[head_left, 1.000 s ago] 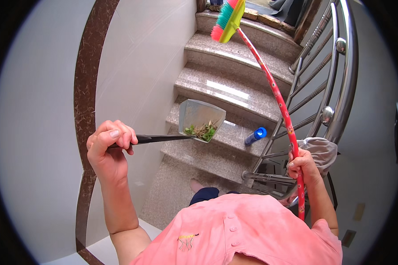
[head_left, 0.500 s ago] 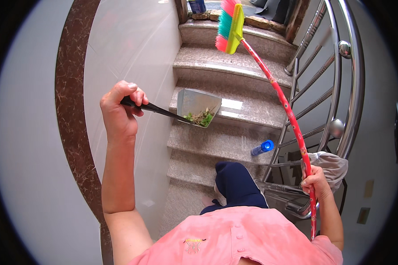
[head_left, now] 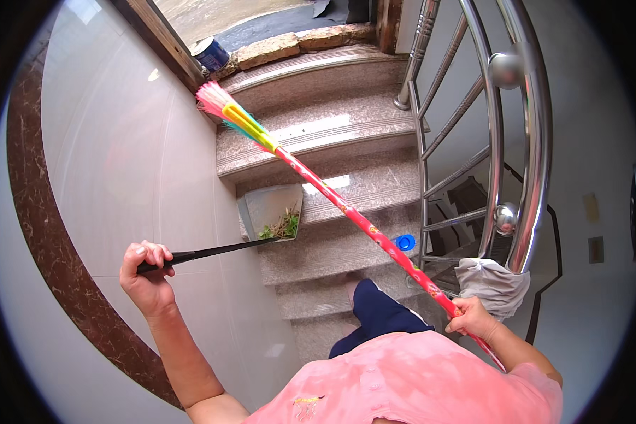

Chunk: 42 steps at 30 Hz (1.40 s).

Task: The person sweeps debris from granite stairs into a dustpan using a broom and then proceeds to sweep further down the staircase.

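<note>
My left hand (head_left: 148,272) grips the black handle (head_left: 205,252) of a long dustpan, whose pale scoop (head_left: 261,206) holds green leaves and dry bits (head_left: 281,225) on a step at the left. My right hand (head_left: 471,318) is closed round a red patterned broom handle (head_left: 360,218). The broom's pink, green and yellow head (head_left: 234,116) is raised diagonally toward the upper left, over the upper steps by the left wall. A blue-capped container (head_left: 405,242) stands on a step beside the railing, partly behind the broom handle.
Granite stairs (head_left: 318,138) climb to a doorway with a rough stone sill (head_left: 275,49) and a dark blue can (head_left: 209,52). A white tiled wall (head_left: 127,127) bounds the left. A curved steel railing (head_left: 495,162), with a grey cloth (head_left: 493,290) wrapped on it, runs along the right.
The broom head has swung from the top middle down to the left. I have stepped up, my leg showing further forward. My left hand has moved left and, since half a second ago, down.
</note>
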Available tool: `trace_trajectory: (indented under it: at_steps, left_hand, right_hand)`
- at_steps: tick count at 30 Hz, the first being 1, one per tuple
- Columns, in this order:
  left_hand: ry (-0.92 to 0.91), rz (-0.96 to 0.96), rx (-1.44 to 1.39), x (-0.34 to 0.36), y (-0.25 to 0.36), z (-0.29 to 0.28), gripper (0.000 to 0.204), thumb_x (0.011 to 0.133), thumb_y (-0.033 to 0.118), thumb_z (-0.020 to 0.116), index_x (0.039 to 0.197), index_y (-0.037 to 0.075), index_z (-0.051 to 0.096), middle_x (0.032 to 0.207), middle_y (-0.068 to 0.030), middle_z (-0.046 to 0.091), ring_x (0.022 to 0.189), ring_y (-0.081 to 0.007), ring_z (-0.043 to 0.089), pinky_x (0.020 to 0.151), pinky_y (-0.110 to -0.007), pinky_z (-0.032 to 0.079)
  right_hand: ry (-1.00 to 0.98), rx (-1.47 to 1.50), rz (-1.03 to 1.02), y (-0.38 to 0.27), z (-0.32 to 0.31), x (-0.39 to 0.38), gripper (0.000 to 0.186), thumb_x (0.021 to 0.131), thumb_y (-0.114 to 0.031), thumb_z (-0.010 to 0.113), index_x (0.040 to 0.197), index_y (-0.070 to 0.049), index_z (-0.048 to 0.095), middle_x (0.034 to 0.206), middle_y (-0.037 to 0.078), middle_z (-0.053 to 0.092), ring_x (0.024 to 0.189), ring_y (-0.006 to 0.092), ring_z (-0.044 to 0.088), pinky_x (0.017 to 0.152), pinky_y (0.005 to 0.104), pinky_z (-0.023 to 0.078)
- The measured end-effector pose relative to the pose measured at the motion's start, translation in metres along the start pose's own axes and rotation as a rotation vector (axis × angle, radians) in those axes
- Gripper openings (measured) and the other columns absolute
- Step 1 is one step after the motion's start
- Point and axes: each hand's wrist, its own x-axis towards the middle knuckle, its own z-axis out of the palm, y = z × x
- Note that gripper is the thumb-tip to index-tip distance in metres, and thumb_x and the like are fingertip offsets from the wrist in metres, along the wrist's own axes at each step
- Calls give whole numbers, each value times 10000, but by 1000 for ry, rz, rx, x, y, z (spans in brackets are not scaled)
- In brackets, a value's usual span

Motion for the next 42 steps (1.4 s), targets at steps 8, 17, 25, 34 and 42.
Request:
trace_trajectory:
  at_steps: [8,17,25,34,42]
  left_hand:
    - [15,-45,37,32,-3,23,259,780,234,570,600,118,425,583,-39,466,633,-211,538,433,-280,330]
    - [14,-58,-2,62,-12,27,215,790,178,570,610,102,481,588,-45,515,602,-191,574,405,-247,345]
    - [-92,-159,75,86,2,39,276,852,291,600,659,114,512,650,-39,564,696,-181,633,431,-244,425]
    - [-144,-155,124,99,0,45,395,890,401,589,1004,25,640,891,-95,674,895,-171,654,489,-238,523]
    - [25,-10,181,91,-40,34,634,863,424,618,1360,56,479,1163,-107,610,1133,-189,539,664,-330,529]
  right_hand:
    - [216,-249,-215,-11,25,11,291,649,-112,820,804,-11,595,612,6,562,550,94,540,533,276,464]
    - [550,-388,-399,-2,45,5,414,624,-325,846,729,-49,555,563,109,510,503,231,515,522,360,418]
    - [715,-373,-274,10,87,-6,427,626,-355,836,722,-52,550,568,138,524,517,306,542,526,403,429]
    - [877,-483,-262,21,124,-5,408,640,-375,814,774,-71,578,590,144,562,573,342,600,543,437,441]
    - [889,-476,-184,25,136,13,404,638,-385,813,794,-88,587,609,148,588,595,356,614,551,449,457]
